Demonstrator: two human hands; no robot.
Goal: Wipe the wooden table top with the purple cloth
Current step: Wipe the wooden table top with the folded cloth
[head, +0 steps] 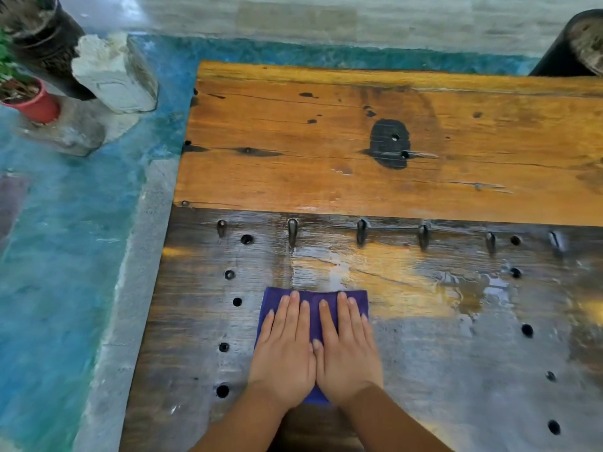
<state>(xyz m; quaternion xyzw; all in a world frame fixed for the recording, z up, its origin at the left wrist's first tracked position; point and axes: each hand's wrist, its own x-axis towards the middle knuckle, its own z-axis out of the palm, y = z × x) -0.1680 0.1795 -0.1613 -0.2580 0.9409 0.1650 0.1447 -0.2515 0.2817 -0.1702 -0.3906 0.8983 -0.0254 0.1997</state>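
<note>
Both hands flat on cloth, near edge of table.
L hand & R hand side by side, fingers straight, pressing purple cloth onto wet dark part of wooden table.

Left hand flat, palm down, fingers straight and together, pointing away from body. Right hand same pose, just beside left, thumbs touching along inner edges. Both bare forearms angle inward from bottom edge, converging at wrists.

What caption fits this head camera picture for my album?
Both hands, left and right, press flat on the purple cloth on the wet wooden table.
</note>
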